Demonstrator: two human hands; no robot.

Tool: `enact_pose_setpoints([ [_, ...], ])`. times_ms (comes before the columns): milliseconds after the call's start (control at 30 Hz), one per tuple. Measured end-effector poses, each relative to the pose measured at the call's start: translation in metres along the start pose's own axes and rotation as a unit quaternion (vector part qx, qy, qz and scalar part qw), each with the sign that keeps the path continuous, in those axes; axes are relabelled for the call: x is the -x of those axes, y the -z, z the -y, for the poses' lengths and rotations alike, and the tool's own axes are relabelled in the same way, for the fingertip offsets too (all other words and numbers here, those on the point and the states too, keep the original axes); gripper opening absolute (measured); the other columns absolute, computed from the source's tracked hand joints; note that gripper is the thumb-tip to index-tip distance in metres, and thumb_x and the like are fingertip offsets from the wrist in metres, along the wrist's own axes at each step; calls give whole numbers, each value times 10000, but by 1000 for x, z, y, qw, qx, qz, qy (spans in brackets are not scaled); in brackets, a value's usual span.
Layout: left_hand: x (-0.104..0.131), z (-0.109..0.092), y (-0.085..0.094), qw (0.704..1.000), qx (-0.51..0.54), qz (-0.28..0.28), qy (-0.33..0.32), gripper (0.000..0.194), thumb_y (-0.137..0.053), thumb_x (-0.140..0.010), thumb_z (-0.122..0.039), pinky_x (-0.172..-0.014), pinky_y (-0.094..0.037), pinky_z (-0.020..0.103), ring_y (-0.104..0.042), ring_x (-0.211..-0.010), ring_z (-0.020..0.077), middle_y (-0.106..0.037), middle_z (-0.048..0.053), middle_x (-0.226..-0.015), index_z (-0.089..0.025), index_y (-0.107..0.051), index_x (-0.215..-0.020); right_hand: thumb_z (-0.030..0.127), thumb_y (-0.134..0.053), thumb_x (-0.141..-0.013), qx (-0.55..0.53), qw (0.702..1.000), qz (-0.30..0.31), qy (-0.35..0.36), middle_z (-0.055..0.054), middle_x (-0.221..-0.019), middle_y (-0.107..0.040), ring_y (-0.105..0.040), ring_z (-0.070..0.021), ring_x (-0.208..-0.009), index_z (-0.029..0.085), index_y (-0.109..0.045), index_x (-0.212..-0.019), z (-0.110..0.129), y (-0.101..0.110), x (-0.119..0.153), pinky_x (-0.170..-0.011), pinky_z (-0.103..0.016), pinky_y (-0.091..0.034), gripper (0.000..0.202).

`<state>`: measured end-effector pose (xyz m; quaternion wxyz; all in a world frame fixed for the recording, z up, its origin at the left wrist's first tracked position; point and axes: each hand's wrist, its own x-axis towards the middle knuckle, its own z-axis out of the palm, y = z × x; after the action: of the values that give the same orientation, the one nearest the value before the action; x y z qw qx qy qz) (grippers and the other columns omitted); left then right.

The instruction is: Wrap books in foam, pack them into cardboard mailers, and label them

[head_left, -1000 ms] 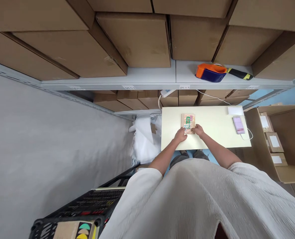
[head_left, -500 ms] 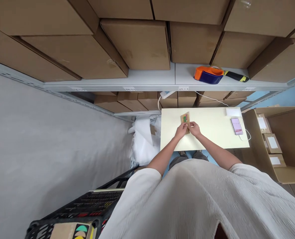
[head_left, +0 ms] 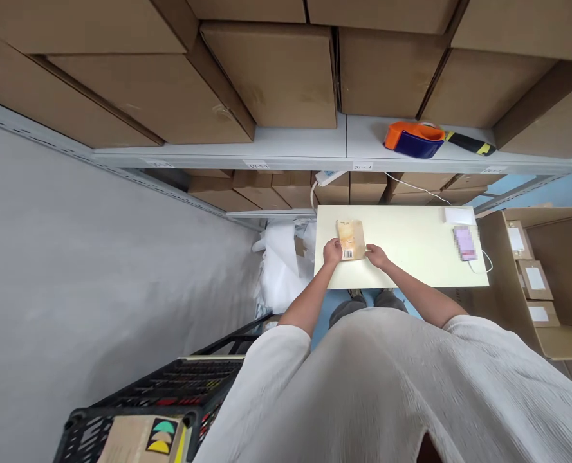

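Observation:
A small tan-and-orange book (head_left: 351,239) with a barcode near its lower edge is held just above the pale yellow table (head_left: 411,251), its broad face turned up toward me. My left hand (head_left: 332,251) is closed on the book's left edge. At the lower right corner, my right hand (head_left: 375,255) pinches the book with its fingertips. Both thumbs are too small to make out clearly.
A phone (head_left: 465,243) and a white box (head_left: 459,215) lie at the table's right. Above, a shelf (head_left: 295,146) bears cardboard boxes, an orange-and-blue tape dispenser (head_left: 415,140) and a knife (head_left: 470,143). A black crate (head_left: 170,386) stands lower left; an open carton (head_left: 502,289) is right.
The book has been turned from a tilted, edge-on pose to show its barcode face. My hands have moved apart to its two sides, the left one leftward.

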<state>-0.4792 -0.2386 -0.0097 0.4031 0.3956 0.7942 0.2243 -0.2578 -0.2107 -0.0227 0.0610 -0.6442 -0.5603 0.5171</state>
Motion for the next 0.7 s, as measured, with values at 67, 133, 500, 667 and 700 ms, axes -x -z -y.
enact_pose_setpoints([
  [67, -2, -2, -14, 998, 37, 41, 7, 317, -600, -967, -137, -1041, -562, 340, -769, -1183, 259, -831, 108, -1259, -211, -792, -1209, 194, -649, -894, 8, 1000, -1, -9, -106, -1464, -756, -720, -295, -1343, 211, -740, -1409, -8, 6, 0, -1208, -440, -530, 524],
  [133, -3, -6, -29, 994, 89, 66, 17, 459, -659, -943, -154, -1099, -550, 339, -758, -1250, 257, -806, 125, -1349, -197, -723, -1395, 211, -637, -900, 11, 1000, -9, -22, -122, -1496, -733, -713, -293, -1352, 196, -690, -1474, -15, 13, 0, -1197, -431, -537, 577],
  [500, 10, -9, -45, 992, 21, 114, -51, 619, -730, -945, -262, -1324, -430, 462, -593, -1537, 319, -639, 160, -1630, -195, -632, -1552, 233, -638, -827, -69, 996, -50, -17, -139, -1443, -755, -716, -273, -1351, 188, -634, -1485, -25, 27, -1, -1149, -432, -570, 661],
  [667, 15, -9, -40, 991, 22, 130, -37, 711, -766, -891, -268, -1300, -456, 465, -597, -1536, 329, -642, 143, -1634, -218, -615, -1585, 269, -693, -777, -82, 994, -68, -41, -99, -1188, -820, -782, -261, -1103, 186, -661, -1408, -21, 25, -2, -988, -402, -629, 637],
  [700, 15, -10, -40, 990, 28, 132, -35, 714, -761, -884, -255, -1295, -460, 453, -598, -1535, 322, -644, 133, -1633, -225, -620, -1583, 290, -713, -778, -85, 993, -70, -52, -100, -1141, -821, -783, -258, -1051, 178, -679, -1363, -20, 26, -1, -946, -386, -633, 597],
])
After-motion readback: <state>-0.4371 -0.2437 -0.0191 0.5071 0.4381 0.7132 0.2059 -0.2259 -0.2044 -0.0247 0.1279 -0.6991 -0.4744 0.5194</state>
